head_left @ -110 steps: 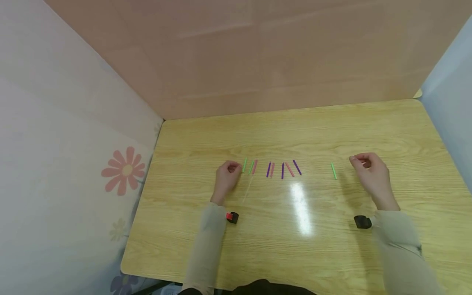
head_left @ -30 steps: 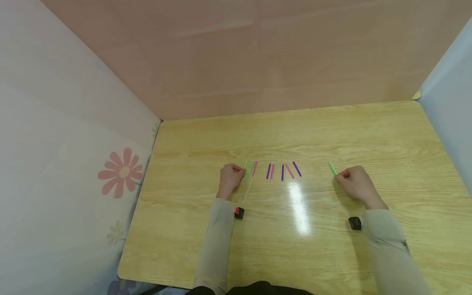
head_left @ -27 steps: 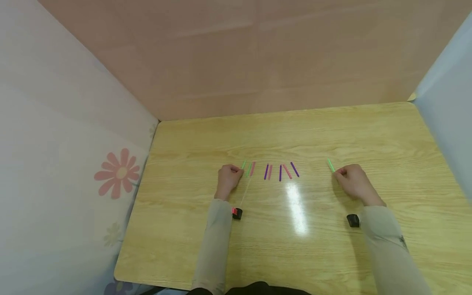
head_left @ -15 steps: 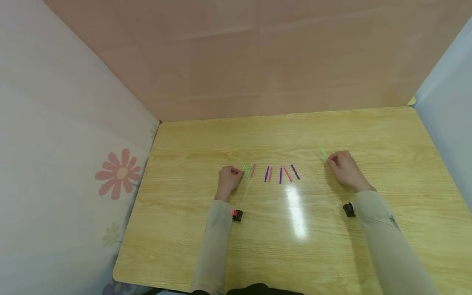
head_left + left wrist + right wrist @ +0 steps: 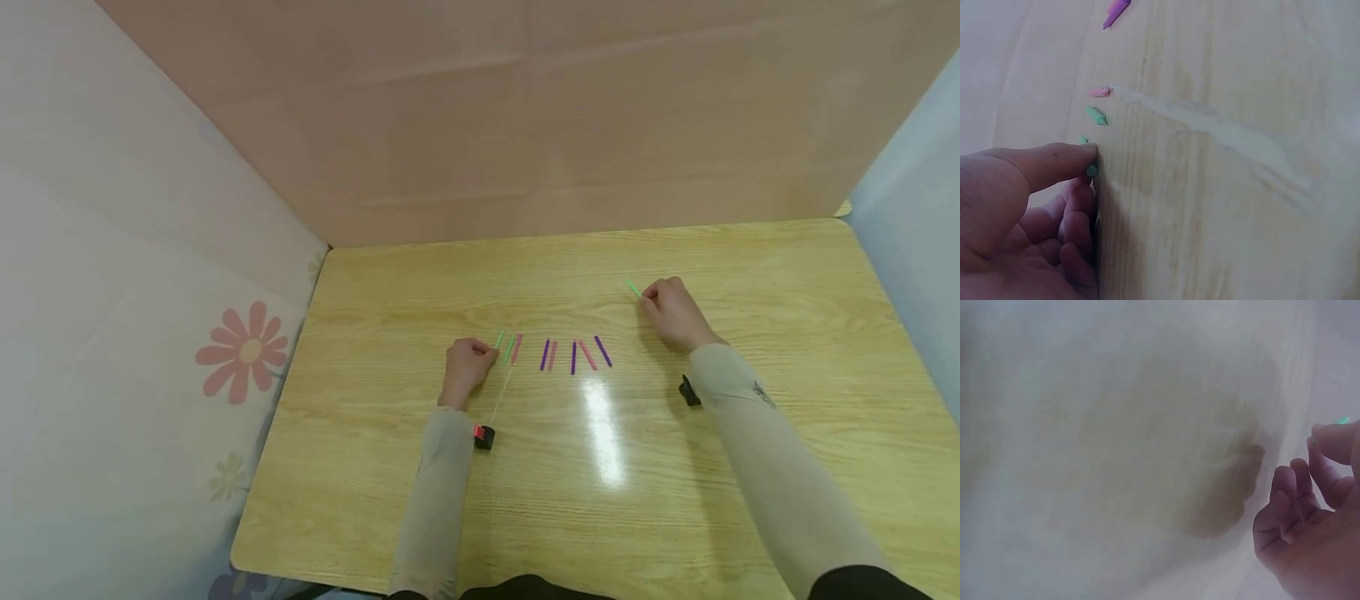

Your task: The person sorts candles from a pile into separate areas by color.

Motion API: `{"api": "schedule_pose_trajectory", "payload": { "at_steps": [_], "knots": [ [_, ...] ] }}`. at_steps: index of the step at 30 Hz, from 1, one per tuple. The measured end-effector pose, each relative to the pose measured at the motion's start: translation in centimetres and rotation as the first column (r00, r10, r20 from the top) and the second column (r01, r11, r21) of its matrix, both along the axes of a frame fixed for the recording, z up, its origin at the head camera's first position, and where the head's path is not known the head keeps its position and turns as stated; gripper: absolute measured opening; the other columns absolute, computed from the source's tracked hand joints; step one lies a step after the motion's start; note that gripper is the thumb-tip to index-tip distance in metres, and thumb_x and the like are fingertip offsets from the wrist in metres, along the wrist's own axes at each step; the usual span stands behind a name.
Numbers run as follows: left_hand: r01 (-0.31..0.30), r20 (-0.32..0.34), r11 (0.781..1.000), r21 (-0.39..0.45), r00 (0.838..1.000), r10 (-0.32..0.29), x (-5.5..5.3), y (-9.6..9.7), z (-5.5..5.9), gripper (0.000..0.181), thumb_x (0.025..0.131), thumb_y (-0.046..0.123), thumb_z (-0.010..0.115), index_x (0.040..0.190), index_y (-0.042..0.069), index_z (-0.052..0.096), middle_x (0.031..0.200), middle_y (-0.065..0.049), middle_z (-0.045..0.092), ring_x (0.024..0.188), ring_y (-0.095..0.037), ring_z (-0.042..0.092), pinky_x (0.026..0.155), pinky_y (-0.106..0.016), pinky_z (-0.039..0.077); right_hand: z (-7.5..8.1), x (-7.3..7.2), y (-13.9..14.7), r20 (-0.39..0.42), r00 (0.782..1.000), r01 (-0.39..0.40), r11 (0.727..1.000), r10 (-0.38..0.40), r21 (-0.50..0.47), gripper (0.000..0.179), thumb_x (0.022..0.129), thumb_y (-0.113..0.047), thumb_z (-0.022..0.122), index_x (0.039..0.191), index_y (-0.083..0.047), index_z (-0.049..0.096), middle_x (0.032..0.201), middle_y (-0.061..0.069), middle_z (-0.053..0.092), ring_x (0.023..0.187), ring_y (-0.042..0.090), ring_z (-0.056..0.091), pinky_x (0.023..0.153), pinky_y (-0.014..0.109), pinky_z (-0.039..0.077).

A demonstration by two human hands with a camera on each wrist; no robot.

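My left hand (image 5: 468, 367) rests on the table at the left end of a row of short coloured sticks. Its thumb and fingers pinch the leftmost green stick (image 5: 1092, 169), whose far end shows past the fingertips. Just to the right lie a second green stick (image 5: 509, 348) and a pink stick (image 5: 517, 348). Off to the right and farther back, my right hand (image 5: 675, 315) holds another green stick (image 5: 633, 287) between thumb and forefinger, tilted and seemingly above the table. In the right wrist view only a bit of that green stick (image 5: 1343, 420) shows past the thumb.
Along the same row lie purple sticks (image 5: 573, 358) and pink sticks (image 5: 588, 355), some leaning. A pale streak (image 5: 501, 396) marks the wooden table (image 5: 360, 467). A brown panel (image 5: 525, 125) rises behind the table, with a flowered wall (image 5: 150, 333) at the left.
My right hand first came down to the lone green stick at the right and pinched it, then moved back and left with it. My left hand came onto the leftmost green stick and stayed there.
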State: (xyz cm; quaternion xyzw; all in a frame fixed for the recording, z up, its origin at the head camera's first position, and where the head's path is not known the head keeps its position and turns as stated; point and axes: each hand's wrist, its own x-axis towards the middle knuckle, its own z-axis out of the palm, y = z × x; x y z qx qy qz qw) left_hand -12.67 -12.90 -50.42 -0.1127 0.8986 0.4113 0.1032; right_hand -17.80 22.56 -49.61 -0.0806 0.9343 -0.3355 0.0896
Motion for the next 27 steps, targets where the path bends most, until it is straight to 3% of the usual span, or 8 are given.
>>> {"api": "schedule_pose_trajectory", "payload": {
  "at_steps": [11, 20, 27],
  "knots": [
    [0.003, -0.003, 1.000, -0.012, 1.000, -0.003, 0.0, 0.1, 0.2, 0.018, 0.087, 0.021, 0.070, 0.086, 0.003, 0.073, 0.087, -0.011, 0.072, 0.074, -0.020, 0.062, 0.069, -0.033, 0.052, 0.0, -3.3, -2.0, 0.071, 0.997, -0.031, 0.997, 0.025, 0.075, 0.031, 0.101, -0.015, 0.039, 0.113, 0.012, 0.049, 0.116, 0.028, 0.041, 0.101, 0.039, 0.043, 0.092, 0.054, 0.039],
    [0.016, 0.022, 1.000, -0.024, 1.000, -0.016, -0.1, 0.2, 0.2, 0.021, 0.088, 0.024, 0.069, 0.090, 0.003, 0.072, 0.088, -0.010, 0.071, 0.078, -0.020, 0.063, 0.071, -0.033, 0.052, -0.2, -4.6, -3.1, 0.069, 0.998, -0.018, 0.992, 0.009, 0.124, 0.027, 0.101, -0.016, 0.037, 0.112, 0.007, 0.047, 0.116, 0.028, 0.040, 0.100, 0.042, 0.044, 0.089, 0.055, 0.040],
    [0.030, 0.046, 0.999, -0.022, 0.999, -0.028, -0.3, 0.2, 0.4, 0.021, 0.089, 0.023, 0.069, 0.092, 0.003, 0.072, 0.092, -0.011, 0.071, 0.083, -0.023, 0.064, 0.077, -0.037, 0.053, -0.5, -5.0, -3.7, 0.051, 0.997, 0.050, 0.986, -0.059, 0.161, 0.025, 0.102, -0.017, 0.036, 0.114, 0.003, 0.045, 0.116, 0.028, 0.041, 0.101, 0.045, 0.043, 0.085, 0.057, 0.041]
  ]
}}
